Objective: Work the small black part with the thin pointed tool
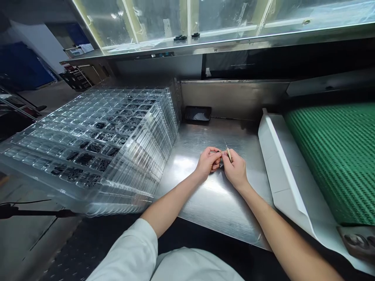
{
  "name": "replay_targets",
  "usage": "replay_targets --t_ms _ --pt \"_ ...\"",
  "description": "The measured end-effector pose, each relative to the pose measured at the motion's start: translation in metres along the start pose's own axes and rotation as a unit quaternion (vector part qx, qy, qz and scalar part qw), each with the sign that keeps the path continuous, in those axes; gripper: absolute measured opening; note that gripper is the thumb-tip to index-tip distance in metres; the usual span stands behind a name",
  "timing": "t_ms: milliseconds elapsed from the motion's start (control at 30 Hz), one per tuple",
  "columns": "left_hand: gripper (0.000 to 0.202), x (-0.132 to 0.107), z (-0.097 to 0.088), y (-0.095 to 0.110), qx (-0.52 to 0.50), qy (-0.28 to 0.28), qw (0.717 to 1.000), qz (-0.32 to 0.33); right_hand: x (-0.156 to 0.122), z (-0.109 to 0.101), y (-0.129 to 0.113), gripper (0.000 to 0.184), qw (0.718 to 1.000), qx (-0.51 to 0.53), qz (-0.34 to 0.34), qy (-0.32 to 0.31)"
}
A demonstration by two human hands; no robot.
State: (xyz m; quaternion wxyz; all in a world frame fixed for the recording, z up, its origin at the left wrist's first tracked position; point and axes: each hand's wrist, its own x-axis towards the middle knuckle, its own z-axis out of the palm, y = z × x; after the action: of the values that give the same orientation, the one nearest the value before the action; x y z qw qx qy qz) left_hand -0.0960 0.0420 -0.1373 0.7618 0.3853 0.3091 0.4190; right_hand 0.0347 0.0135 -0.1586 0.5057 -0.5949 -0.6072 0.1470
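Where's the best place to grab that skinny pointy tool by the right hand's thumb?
Probably by its pale handle, coming from the person's side. The thin tip points away from the body, and the thicker handle slants back into the right hand, so fingers coming from there would stay behind the point.

At the left hand (207,163), the small piece (217,151) looks black; in the right hand (236,170), the tool (229,155) shows a pale beige handle. Beneath the 2 hands, the counter (187,207) is brushed silver-grey with white glare. To their left, clear, colourless trays (63,121) repeat a grid of pockets, dotted with black, ring-patterned parts (95,147). To their right come a white trough (277,164) and a green belt (345,152) with a ribbed weave.
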Motion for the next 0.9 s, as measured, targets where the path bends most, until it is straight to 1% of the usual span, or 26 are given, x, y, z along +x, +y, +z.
replay_targets --t_ms 167,300,467,533,600,700,833,900 --pt "0.033 0.0015 -0.0028 0.0002 -0.039 0.031 0.999 0.01 -0.0027 0.0014 -0.0046 0.038 1.0 0.01 -0.014 0.023" --pt "0.029 0.0012 -0.0039 0.0012 -0.063 0.028 0.998 0.012 -0.0036 0.0016 -0.0062 0.038 0.999 0.015 -0.02 0.03" --pt "0.023 0.0008 -0.0039 0.0022 -0.059 0.018 0.998 -0.004 -0.0033 0.0029 -0.0004 0.026 0.999 0.034 -0.003 0.023" --pt "0.024 0.0013 -0.0044 0.002 -0.07 0.023 0.997 -0.011 -0.0041 0.0044 0.0011 0.023 0.999 0.038 0.006 0.026" --pt "0.026 0.0022 -0.005 0.0016 -0.085 0.039 0.995 -0.017 -0.0052 0.006 0.0007 0.023 0.999 0.044 0.01 0.024" --pt "0.025 0.0043 -0.0054 0.0018 -0.109 0.08 0.991 -0.013 -0.0067 0.0075 -0.0022 0.023 0.998 0.059 0.006 0.018" --pt "0.013 0.0077 -0.0056 0.0041 -0.17 0.134 0.976 0.015 -0.0069 0.0083 -0.0038 0.025 0.997 0.072 0.008 0.016" --pt "0.009 0.0089 -0.0058 0.0052 -0.198 0.149 0.969 0.02 -0.0069 0.0088 -0.0029 0.026 0.997 0.071 0.017 0.019"
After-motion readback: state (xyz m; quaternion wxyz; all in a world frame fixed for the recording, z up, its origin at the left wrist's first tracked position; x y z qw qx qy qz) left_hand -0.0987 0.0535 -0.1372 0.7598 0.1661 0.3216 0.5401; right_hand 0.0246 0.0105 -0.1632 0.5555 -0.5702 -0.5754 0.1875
